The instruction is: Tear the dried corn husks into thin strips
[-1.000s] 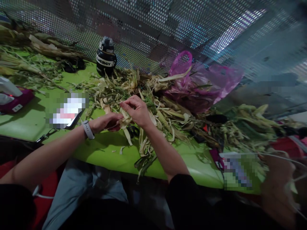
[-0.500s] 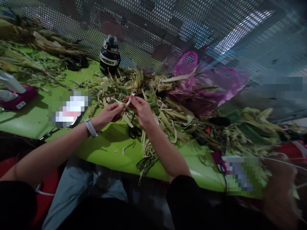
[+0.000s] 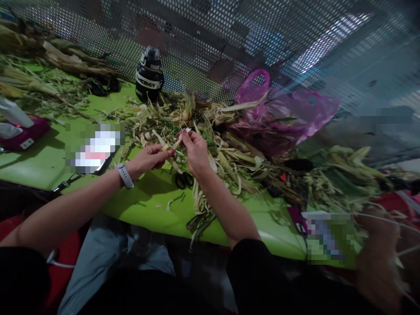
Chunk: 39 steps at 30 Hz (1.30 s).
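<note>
Between my two hands stretches a pale strip of corn husk (image 3: 177, 142). My left hand (image 3: 150, 157), with a light watch band at its wrist, is closed on the strip's lower end. My right hand (image 3: 197, 152) pinches the upper end with thumb and fingers. Just below them, the black handles of a pair of scissors (image 3: 184, 180) show on the green table (image 3: 141, 210); their blades are hidden. A heap of dry corn husks (image 3: 187, 111) lies behind my hands and spills to the right, some hanging over the table's front edge.
A black bottle (image 3: 149, 78) stands behind the heap, near a perforated metal screen (image 3: 203, 43). A pink plastic bag (image 3: 288, 118) lies to the right. On the left are a blurred-out phone (image 3: 98, 148) and a purple power strip (image 3: 31, 133). Another person's arm (image 3: 377, 253) is at far right.
My hands have moved slightly apart, the right one a little to the right, and more of the husk strip shows between them. Both still hold it.
</note>
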Available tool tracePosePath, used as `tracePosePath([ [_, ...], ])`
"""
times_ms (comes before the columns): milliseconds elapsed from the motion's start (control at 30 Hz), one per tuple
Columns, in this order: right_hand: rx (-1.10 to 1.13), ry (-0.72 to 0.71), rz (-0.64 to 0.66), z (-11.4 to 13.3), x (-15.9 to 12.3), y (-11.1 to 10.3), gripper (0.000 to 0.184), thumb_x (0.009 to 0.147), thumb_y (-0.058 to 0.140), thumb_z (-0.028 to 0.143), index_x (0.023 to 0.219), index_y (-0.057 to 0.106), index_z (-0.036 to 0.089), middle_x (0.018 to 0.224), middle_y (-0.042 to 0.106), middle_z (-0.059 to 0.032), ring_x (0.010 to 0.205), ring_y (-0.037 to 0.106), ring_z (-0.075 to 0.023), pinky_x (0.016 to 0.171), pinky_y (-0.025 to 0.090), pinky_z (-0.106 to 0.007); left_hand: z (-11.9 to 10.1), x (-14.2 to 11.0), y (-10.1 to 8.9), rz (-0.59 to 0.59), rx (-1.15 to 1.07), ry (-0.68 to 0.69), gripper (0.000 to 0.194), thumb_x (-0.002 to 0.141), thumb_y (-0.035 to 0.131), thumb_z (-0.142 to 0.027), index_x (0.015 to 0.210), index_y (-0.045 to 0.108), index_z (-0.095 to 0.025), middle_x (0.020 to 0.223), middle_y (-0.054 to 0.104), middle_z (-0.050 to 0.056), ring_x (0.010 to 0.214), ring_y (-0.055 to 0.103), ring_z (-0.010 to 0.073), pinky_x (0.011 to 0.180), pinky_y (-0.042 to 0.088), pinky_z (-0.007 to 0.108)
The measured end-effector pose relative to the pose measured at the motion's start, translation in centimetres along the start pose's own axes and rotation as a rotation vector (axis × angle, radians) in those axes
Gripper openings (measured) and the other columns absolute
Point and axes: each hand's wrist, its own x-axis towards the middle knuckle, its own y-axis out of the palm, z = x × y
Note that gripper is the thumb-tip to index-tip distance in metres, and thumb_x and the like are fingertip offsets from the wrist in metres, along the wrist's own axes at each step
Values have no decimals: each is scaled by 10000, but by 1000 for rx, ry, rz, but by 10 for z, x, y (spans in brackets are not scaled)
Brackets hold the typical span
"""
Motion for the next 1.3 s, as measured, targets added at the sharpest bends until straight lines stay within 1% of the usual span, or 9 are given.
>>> tracePosePath([
  [167,-15,11,-43,-5,8,-5,410,786,575,601,770,561,192,740,581,-8,705,557,-111,703,475,-256,0,0,-1,37,40,41,340,795,647,-482,745,594,-150,488,381,-62,420,308,43,407,192,210],
  [400,-6,61,37,-9,12,-7,498,756,525,694,831,565,203,775,593,-8,692,572,-116,689,490,-272,3,0,2,46,-70,76,322,799,659,-457,736,556,-159,535,489,-44,455,409,52,444,301,200],
  [500,-41,107,46,-15,14,-10,491,819,420,683,855,558,214,817,614,-22,708,589,-132,674,498,-291,7,5,0,-58,-248,134,289,786,679,-439,850,591,-171,665,606,-10,590,552,88,541,409,211],
  [600,-102,127,-17,-19,11,-8,346,834,477,533,763,547,202,757,609,-11,709,582,-136,681,495,-287,9,11,-4,-269,-314,236,325,802,659,-444,996,611,-187,878,685,35,810,625,131,685,474,237],
  [667,-138,130,73,-17,3,-1,248,801,537,429,736,565,192,730,616,-2,717,580,-133,704,492,-279,8,13,-6,-350,-297,282,336,815,644,-445,1036,613,-193,983,691,51,923,622,149,772,480,254],
  [800,-100,84,387,-11,-15,18,236,767,600,384,881,623,179,861,672,-14,818,602,-135,805,489,-288,5,8,-1,-301,-199,274,330,868,573,-416,1102,613,-189,1067,672,68,993,600,161,849,468,275],
  [1033,-14,95,455,-8,-23,24,378,735,652,546,775,570,179,702,621,15,615,553,-101,610,497,-248,2,6,-1,-284,-100,237,363,803,638,-501,895,649,-149,787,669,38,611,550,104,490,403,219],
  [1167,20,197,578,-4,-27,22,430,715,674,581,750,558,169,692,606,22,554,551,-77,549,474,-213,-1,9,-10,-308,-201,215,421,748,677,-539,870,651,-136,820,702,77,664,624,143,494,432,221],
  [1300,45,251,698,-3,-33,24,421,732,675,563,743,544,164,660,604,23,575,581,-83,567,463,-209,-4,11,-16,-369,-288,261,382,732,711,-500,835,629,-142,814,694,62,778,665,153,626,491,222],
])
